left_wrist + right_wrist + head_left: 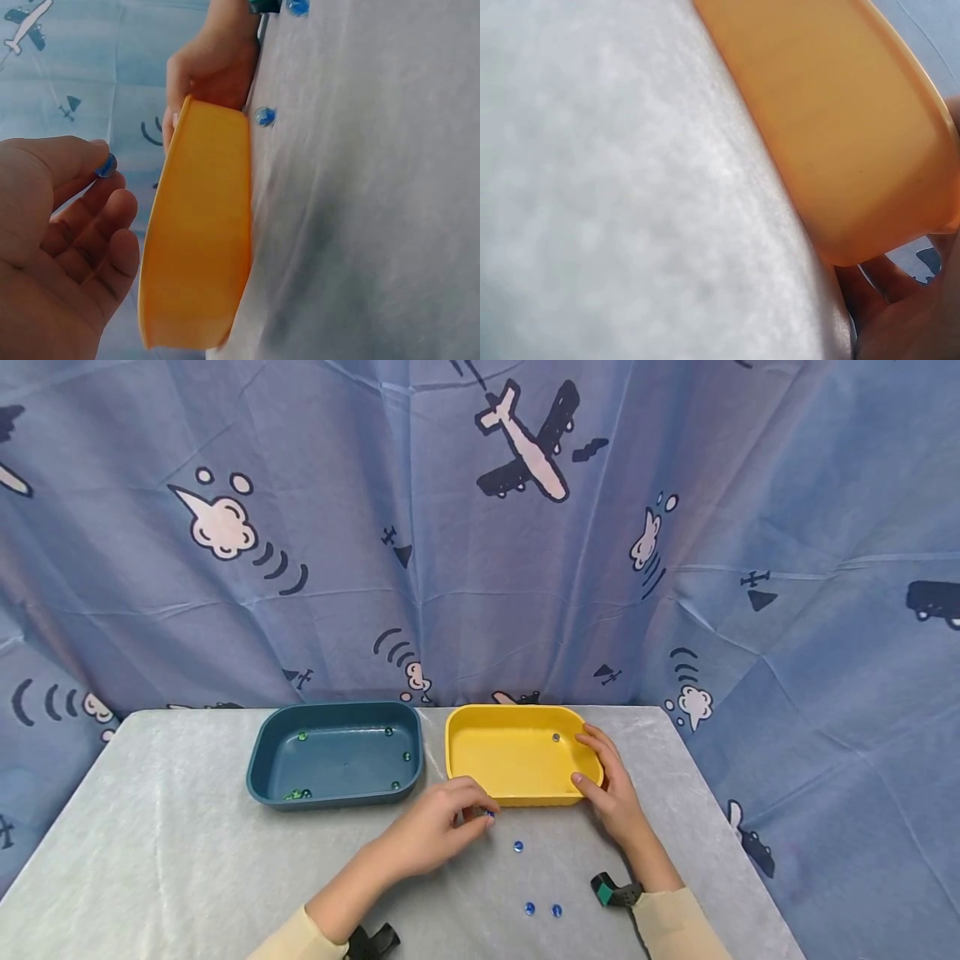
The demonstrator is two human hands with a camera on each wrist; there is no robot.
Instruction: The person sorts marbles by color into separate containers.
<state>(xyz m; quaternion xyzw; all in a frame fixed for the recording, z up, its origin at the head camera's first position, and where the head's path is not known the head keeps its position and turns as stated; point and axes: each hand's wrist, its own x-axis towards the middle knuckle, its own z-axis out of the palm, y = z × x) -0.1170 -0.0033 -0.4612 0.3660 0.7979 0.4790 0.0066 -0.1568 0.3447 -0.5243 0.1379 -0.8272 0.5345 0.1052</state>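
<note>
My left hand (438, 827) pinches a blue glass marble (107, 166) between thumb and forefinger, just off the front left of the yellow tray (495, 756). The other fingers of that hand curl loosely in the left wrist view. At the tray's right end, my right hand (621, 797) grips the rim, thumb over the front corner and fingers along the side. One marble (556, 737) lies inside the yellow tray. Three more blue marbles lie on the table: one marble (518, 847) near the tray, two marbles (530, 908) closer to me.
To the left stands a dark teal tray (347, 760) holding several green marbles (302, 736). Both trays sit along the far edge of the cloth-covered table (187, 860). A blue curtain (337, 527) with airplane prints hangs right behind them.
</note>
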